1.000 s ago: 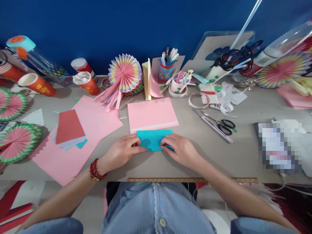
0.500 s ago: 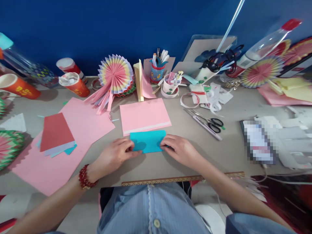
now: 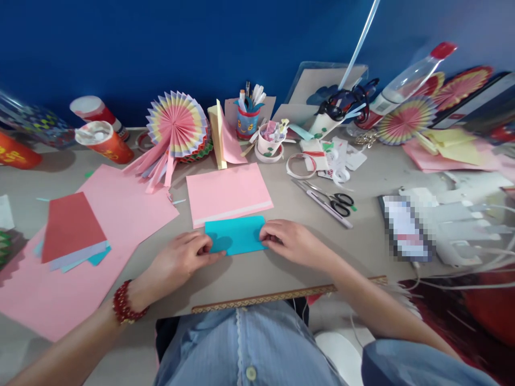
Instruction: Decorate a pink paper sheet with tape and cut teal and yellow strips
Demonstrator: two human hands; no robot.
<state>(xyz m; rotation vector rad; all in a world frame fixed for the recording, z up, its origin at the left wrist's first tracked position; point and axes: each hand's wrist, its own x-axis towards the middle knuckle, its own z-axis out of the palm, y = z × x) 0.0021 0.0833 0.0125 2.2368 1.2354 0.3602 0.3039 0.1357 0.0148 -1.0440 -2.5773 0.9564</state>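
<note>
Grip, right hand [image 3: 289,241]: narrow, closed on the right end of the blue paper [image 3: 237,236]; I see it slid outward along the near edge, so I judge that edge worked further rightward
Grip, left hand [image 3: 177,262]: narrow, pinching the paper's left end, little changed
Blue paper: flat between both grips
Just beyond them: pink sheet [image 3: 229,187], limiting forward room
Right grip's far side: scissors [image 3: 330,198], cutter [image 3: 328,208]
Left of left grip: red card [image 3: 74,228]
</note>
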